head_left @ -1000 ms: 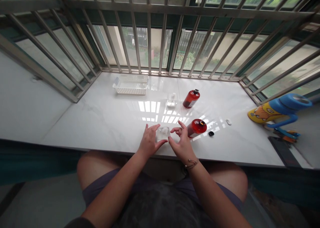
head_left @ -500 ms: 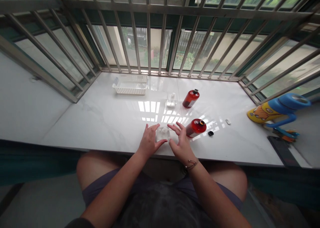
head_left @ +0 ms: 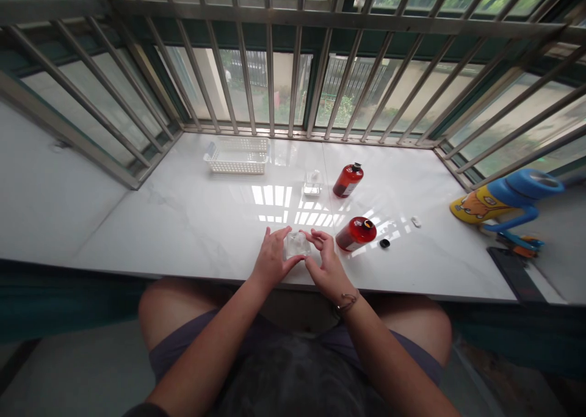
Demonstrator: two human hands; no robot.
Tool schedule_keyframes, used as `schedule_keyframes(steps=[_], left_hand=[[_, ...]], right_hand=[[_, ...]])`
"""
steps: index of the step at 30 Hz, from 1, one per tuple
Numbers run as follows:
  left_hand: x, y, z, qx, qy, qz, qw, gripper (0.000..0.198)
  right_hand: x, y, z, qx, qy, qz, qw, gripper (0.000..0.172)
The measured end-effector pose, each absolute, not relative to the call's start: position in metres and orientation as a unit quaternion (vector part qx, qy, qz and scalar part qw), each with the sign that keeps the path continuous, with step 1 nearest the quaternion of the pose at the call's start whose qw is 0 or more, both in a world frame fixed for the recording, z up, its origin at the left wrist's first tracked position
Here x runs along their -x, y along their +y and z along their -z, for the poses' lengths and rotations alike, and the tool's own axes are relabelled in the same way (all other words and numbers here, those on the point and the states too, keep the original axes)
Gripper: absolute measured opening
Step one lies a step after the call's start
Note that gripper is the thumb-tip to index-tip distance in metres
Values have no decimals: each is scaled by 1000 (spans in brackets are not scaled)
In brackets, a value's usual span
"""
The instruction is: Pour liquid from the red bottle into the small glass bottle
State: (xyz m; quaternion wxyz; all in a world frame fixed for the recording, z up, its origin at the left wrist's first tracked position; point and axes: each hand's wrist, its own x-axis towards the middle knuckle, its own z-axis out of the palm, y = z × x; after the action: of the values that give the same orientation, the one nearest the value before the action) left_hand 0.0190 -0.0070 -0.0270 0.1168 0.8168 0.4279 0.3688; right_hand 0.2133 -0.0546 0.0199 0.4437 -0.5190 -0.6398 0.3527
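At sill edge (head_left: pixel 160 261), glass container (head_left: pixel 296 245) clamped between left hand (head_left: pixel 274 259), right hand (head_left: pixel 326 263).

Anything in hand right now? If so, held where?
Both hands cup a small clear square container: left hand on its left side, right hand on its right side. Firm grip or light touch can't be told.

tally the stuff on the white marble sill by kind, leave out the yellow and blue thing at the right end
red cylindrical bottles, one upright, one on its side: 2
clear square blocks, one far, one near: 2
white plastic mesh basket: 1
small black piece: 1
small white piece: 1
total: 7
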Motion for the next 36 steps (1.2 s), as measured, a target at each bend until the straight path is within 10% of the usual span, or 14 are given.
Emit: schedule_keyframes(steps=[36], left_hand=[[-18, -4, 31, -815, 424, -379, 111, 72]], right_hand=[[-191, -23, -24, 623, -621, -155, 449, 40]])
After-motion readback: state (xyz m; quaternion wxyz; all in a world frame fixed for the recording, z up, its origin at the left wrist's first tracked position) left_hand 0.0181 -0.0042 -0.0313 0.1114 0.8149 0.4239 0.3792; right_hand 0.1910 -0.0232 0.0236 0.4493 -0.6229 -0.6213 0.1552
